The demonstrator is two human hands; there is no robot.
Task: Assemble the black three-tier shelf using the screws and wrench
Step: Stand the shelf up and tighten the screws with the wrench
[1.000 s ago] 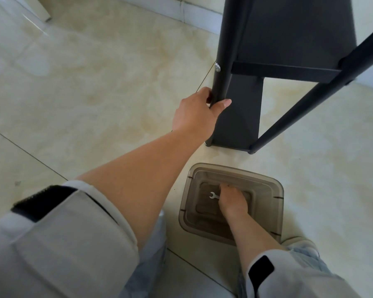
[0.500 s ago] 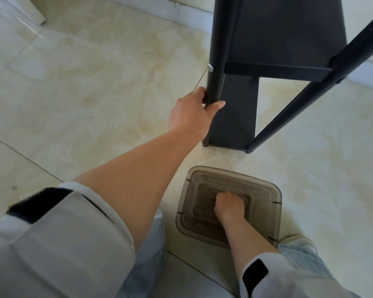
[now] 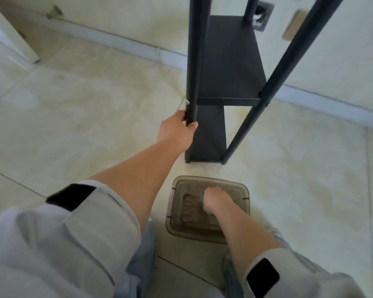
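the left hand [image 3: 177,131] sits just left of the frame's centre, its thumb and fingers curled round the near left post [image 3: 193,61] of the black shelf [image 3: 230,61], gripping it low down, just under a silver screw head [image 3: 187,101] on the post's side. the right hand [image 3: 215,201] is at lower centre, fingers balled into a fist inside a smoky translucent plastic bin [image 3: 174,214] on the floor; whether they pinch anything i cannot tell, since the knuckles hide it and the picture is blurred there. the wrench cannot be made out.

the shelf stands upright on the pale tiled floor [image 3: 84,108] in the upper middle of the frame, one tier board visible between the posts and a lower panel reaching the floor. the bin lies just below the shelf's feet, near but apart from them. both forearms are bare, with light grey sleeves [image 3: 58,244] pushed up, each bearing a black strap. a white baseboard [image 3: 121,43] runs across the top of the frame behind the shelf.
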